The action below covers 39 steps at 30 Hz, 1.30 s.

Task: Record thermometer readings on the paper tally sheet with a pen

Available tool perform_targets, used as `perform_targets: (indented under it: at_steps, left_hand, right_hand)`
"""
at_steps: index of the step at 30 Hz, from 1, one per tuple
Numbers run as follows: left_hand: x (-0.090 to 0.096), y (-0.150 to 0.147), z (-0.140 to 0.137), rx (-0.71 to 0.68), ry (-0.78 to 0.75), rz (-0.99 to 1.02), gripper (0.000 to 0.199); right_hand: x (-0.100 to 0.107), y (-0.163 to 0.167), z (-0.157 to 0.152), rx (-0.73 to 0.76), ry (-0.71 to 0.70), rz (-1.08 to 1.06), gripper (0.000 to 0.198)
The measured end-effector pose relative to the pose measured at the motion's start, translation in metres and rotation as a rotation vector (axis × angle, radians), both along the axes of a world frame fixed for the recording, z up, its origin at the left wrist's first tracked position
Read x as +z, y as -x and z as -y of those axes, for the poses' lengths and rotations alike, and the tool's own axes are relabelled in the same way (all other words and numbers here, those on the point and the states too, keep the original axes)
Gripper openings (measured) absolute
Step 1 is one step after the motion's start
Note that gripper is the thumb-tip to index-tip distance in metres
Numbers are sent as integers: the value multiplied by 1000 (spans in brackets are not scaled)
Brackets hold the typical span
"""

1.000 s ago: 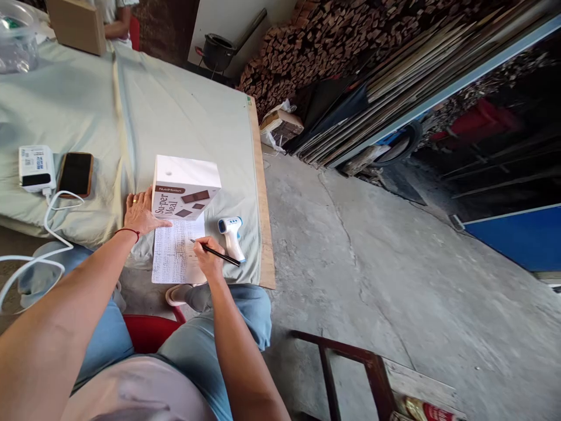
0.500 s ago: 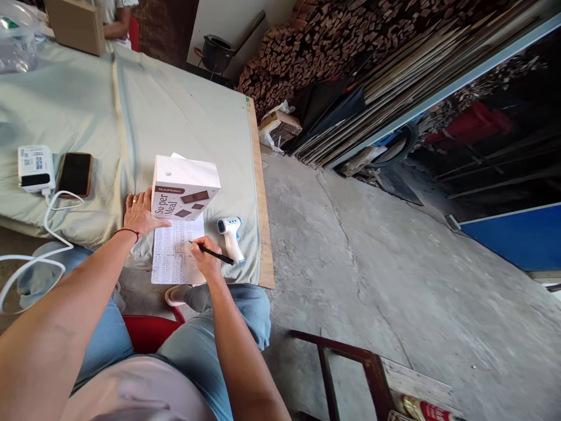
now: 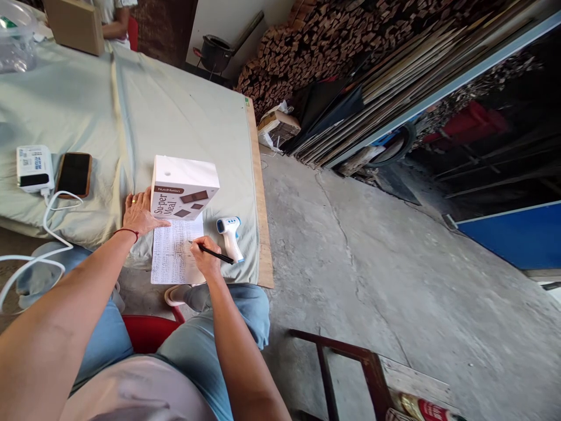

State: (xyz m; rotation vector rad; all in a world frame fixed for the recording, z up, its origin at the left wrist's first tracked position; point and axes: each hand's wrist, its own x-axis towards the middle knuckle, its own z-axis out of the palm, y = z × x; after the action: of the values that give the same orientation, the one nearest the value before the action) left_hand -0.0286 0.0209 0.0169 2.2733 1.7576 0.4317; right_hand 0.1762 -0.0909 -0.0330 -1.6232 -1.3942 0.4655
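A sheet of paper [image 3: 169, 257] covered in dense handwriting lies at the table's near edge. My right hand [image 3: 205, 257] is closed around a black pen [image 3: 218, 254], its tip resting at the writing. My left hand [image 3: 142, 214] lies with fingers spread on the cloth, the thumb reaching onto the paper's top edge. Just beyond the paper, touching or close to my left fingers, stands a white box [image 3: 186, 187] printed "Super Meal". A white and blue infrared thermometer [image 3: 230, 238] lies to the right of my right hand.
On the cloth-covered table [image 3: 175, 111], a phone [image 3: 73, 174] and a white power bank [image 3: 35, 168] with a white cable [image 3: 48, 234] sit at left. A cardboard box [image 3: 75, 26] and another person's arm [image 3: 116, 30] are at the far end. A wooden stool [image 3: 350, 356] stands lower right.
Almost nothing differs. The whole view has shifted very slightly left, while both hands, the pen and the paper keep their places relative to one another.
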Motion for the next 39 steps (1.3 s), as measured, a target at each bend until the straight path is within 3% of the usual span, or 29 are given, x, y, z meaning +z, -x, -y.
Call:
perform_targets:
  at_steps: [39]
  left_hand:
    - [-3, 1, -1, -9, -37, 39, 107]
  right_hand:
    - [-5, -4, -1, -65, -11, 55, 12]
